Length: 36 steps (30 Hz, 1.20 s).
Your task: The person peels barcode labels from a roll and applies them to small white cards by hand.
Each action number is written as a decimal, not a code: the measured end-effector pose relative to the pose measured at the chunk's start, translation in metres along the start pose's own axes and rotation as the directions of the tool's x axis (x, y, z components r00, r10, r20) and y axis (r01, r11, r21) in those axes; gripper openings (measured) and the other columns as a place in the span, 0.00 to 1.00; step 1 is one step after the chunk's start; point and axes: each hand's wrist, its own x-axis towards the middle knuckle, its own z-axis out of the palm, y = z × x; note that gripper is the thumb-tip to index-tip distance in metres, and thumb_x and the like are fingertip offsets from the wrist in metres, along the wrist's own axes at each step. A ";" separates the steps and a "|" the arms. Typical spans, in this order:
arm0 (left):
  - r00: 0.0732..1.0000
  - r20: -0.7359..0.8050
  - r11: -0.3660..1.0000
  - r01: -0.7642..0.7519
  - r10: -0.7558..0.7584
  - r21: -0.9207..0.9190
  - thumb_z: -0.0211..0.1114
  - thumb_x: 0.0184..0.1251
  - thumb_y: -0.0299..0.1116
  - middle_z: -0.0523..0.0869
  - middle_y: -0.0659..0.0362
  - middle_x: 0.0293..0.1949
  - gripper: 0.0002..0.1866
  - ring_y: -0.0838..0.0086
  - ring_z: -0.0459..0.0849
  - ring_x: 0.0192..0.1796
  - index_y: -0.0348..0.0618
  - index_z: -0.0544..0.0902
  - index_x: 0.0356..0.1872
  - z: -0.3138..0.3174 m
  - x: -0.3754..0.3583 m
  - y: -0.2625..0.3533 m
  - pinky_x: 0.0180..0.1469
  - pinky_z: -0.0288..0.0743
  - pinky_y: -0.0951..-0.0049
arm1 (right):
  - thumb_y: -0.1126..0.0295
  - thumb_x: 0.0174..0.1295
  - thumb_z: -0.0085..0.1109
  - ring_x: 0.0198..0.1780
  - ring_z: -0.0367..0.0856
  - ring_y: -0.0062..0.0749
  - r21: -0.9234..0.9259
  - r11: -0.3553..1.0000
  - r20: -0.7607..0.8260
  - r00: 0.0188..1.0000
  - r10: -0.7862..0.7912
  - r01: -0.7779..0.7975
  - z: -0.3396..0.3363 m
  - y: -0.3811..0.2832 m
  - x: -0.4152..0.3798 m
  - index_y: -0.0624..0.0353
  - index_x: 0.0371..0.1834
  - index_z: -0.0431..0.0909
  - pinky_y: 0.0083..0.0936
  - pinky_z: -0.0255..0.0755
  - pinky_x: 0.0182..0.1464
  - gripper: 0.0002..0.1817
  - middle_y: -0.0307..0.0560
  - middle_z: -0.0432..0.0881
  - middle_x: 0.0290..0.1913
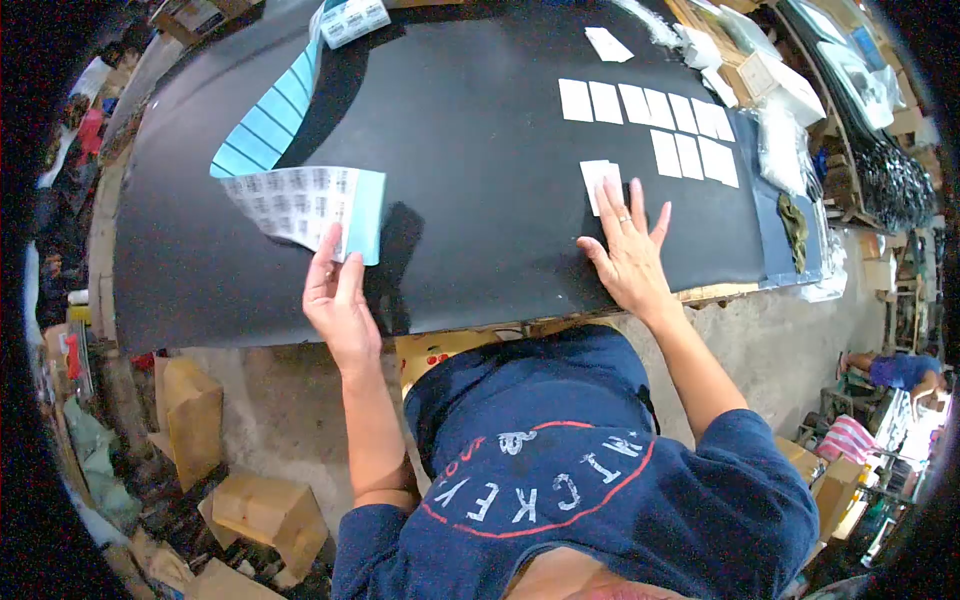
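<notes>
left hand [338,300]: thumb and fingers pinch the lower corner of the label sheet [305,205], a sheet with blue backing and printed white labels, lifted and curled above the black tabletop [470,160]. right hand [630,255]: fingers spread, palm pressed flat on the tabletop, fingertips touching a single white label [597,178]. two rows of white labels [665,125] lie flat on the tabletop beyond the right hand. a blue backing strip [270,115] extends from the sheet toward the far edge.
</notes>
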 end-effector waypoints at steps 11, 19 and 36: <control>0.988 -0.138 0.996 -0.076 0.070 -0.042 0.67 0.58 0.19 0.84 0.57 0.46 0.18 0.79 0.82 0.45 0.34 0.81 0.51 0.006 -0.004 0.008 0.49 0.76 0.79 | 0.48 0.68 0.46 0.78 0.41 0.43 0.065 0.997 -0.062 0.997 0.035 -0.031 0.001 -0.011 0.014 0.52 0.73 0.55 0.60 0.19 0.71 0.35 0.45 0.52 0.76; 0.989 0.142 0.989 -0.052 0.032 0.137 0.64 0.58 0.14 0.83 0.56 0.49 0.27 0.76 0.82 0.50 0.35 0.73 0.61 0.005 -0.027 0.046 0.52 0.76 0.77 | 0.71 0.58 0.64 0.64 0.70 0.36 0.958 0.256 -0.049 0.951 -0.306 0.132 -0.040 -0.110 0.085 0.58 0.68 0.65 0.32 0.62 0.66 0.32 0.50 0.72 0.64; 0.895 0.442 0.989 -0.014 -0.054 0.150 0.68 0.57 0.17 0.82 0.54 0.52 0.28 0.75 0.81 0.51 0.36 0.74 0.61 0.029 -0.023 0.047 0.55 0.75 0.77 | 0.79 0.47 0.69 0.48 0.79 0.24 0.981 0.173 -0.038 0.958 -0.285 0.090 -0.039 -0.104 0.062 0.60 0.52 0.81 0.23 0.71 0.54 0.24 0.44 0.85 0.45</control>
